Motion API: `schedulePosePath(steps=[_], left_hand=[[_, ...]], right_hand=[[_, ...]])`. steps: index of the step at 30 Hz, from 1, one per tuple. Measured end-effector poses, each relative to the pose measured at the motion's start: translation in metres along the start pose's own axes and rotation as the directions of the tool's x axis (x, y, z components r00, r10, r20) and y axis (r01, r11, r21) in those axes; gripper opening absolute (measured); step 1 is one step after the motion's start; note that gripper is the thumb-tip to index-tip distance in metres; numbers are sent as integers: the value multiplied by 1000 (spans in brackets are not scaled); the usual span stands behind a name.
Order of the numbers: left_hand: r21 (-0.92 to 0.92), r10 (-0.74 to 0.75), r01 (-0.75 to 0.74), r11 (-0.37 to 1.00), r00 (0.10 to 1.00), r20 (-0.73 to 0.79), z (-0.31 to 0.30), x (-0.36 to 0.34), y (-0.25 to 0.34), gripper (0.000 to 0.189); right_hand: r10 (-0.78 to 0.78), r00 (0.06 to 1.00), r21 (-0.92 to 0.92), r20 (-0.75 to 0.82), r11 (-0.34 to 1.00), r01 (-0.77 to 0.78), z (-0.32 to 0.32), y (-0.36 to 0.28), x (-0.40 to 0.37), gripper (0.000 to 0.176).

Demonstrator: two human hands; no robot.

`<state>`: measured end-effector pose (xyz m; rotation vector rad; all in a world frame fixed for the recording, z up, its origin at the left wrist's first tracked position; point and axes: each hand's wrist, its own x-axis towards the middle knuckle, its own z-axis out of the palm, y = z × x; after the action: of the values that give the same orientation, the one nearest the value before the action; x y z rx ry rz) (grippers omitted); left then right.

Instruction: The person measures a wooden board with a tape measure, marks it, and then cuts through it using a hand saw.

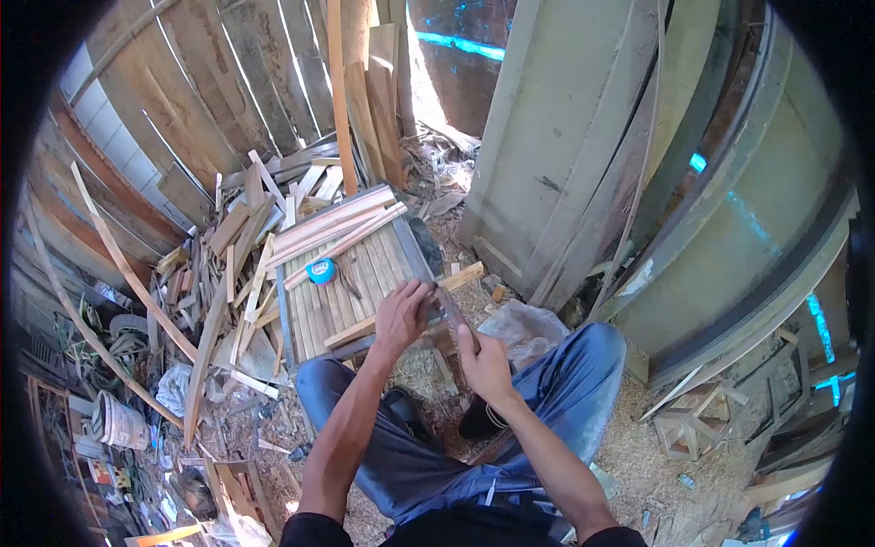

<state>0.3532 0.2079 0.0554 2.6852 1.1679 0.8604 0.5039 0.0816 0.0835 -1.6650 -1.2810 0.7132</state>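
Note:
My right hand [486,367] is wrapped round a long, narrow, brown-grey tool [449,308], its thumb lying along it. The tool points up and left, and its far end meets the fingers of my left hand [403,314]. That hand is closed above the near edge of a low slatted bench [369,260]; what its curled fingers hold, I cannot tell. A pale wooden strip [469,274] passes beneath my hands along the bench's near edge. On the slats lie a blue round tape measure [321,271] and a small dark curved tool [350,288].
Several planed wooden strips [333,221] lie across the bench's far side. Offcuts [241,228] are heaped at left, near a white bucket [118,421]. A clear plastic bag [524,330] rests by my right knee. Large panels [556,137] lean at right. Shavings cover the ground [674,483].

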Motion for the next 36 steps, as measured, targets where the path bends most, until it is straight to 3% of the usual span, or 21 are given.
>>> schedulePosePath(steps=[6,8,12,16,18,21,24,26,30,32,34,36], left_hand=[[-51,-32,35,998,998,61,-1,2,-6,21],[-52,-20,22,998,999,33,2,0,-6,22],[-39,2,-2,999,1000,-12,10,-6,-2,24],[-5,-10,10,1000,1000,5,3,-5,4,21],[0,-9,9,1000,1000,-15,3,-3,2,19],[-32,-24,24,999,1000,7,6,-2,-3,16],[-40,-43,44,998,999,31,4,-1,-6,15],[-17,6,-5,1000,1000,19,8,-1,-8,14],[-14,-10,10,1000,1000,27,5,-2,-5,21],[-70,-25,23,997,999,-27,5,-3,-5,25],[-134,-39,28,991,996,-79,7,-3,-3,29],[-109,-195,195,975,981,8,7,-6,-2,33]], right_hand=[[26,1000,6,10,1000,-26,-19,11,-49,47],[106,994,87,37,990,-109,-32,22,-88,48],[264,958,75,116,959,-274,-43,31,-108,43],[18,998,-16,-68,1000,-19,-8,3,-30,53],[43,999,-24,15,999,-43,4,-6,3,56],[35,999,25,-34,999,-35,9,-9,7,53],[7,1000,54,-22,999,-6,-11,2,-40,45],[81,996,-1,28,997,-81,-33,4,-81,39],[121,992,-8,38,993,-120,-59,18,-120,41],[353,930,311,100,877,-366,-68,14,-115,44],[348,932,338,101,869,-361,-72,18,-105,45],[241,967,375,86,891,-255,-72,18,-95,48]])
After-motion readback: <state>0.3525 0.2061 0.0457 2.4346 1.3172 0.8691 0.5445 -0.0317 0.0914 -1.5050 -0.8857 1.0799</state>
